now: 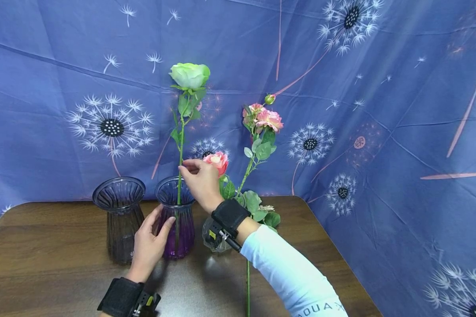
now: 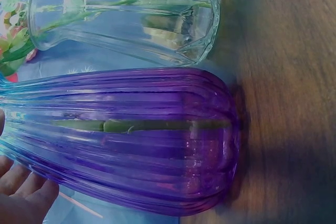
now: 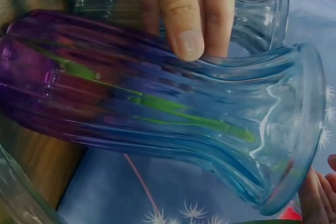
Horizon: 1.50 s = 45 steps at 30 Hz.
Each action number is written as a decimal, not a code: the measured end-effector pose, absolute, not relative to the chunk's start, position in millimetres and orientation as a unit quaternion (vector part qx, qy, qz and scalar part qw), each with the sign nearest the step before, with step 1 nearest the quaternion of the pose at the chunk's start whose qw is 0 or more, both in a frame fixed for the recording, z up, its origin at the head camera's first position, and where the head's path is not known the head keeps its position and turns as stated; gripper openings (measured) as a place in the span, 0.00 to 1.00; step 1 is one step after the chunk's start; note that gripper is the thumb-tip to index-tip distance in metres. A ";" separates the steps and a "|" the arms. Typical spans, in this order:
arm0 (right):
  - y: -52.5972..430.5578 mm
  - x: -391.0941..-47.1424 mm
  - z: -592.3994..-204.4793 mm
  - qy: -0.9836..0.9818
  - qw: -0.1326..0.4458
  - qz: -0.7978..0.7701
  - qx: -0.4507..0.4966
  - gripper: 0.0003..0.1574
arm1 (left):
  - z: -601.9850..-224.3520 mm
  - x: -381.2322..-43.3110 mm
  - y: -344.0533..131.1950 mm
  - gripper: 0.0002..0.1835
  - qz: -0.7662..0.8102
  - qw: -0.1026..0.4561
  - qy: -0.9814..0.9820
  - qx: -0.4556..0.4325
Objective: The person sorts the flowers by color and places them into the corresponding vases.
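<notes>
A tall artificial rose with a pale green and white bloom [image 1: 189,75] stands upright in the blue-to-purple ribbed glass vase [image 1: 184,235]. My right hand [image 1: 202,182] pinches its green stem [image 1: 180,145] between thumb and fingers, just above the rim. Down at the vase's left side, my left hand [image 1: 148,246] holds the glass, with the thumb in front and fingers behind. Through the purple glass in the left wrist view, the stem's lower end [image 2: 157,125] reaches near the base. Only a few fingers of the right hand [image 3: 315,195] show in the right wrist view.
A dark grey ribbed vase [image 1: 120,220] stands left of the purple one. To the right, a clear glass vase [image 2: 126,19] holds pink flowers [image 1: 267,119], partly behind my right forearm. A loose green stem [image 1: 248,286] lies on the wooden table [image 1: 43,246]. A blue dandelion-print cloth [image 1: 230,53] hangs behind.
</notes>
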State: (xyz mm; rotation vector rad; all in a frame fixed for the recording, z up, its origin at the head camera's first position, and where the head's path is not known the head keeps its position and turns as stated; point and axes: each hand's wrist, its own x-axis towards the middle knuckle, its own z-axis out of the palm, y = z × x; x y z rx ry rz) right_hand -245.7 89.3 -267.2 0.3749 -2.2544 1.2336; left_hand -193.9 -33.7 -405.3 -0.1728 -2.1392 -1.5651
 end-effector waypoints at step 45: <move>245.4 -198.5 -293.5 -0.838 0.285 0.465 -0.023 0.13 | -403.7 -194.5 -31.7 0.25 -0.595 0.241 -0.764 -0.059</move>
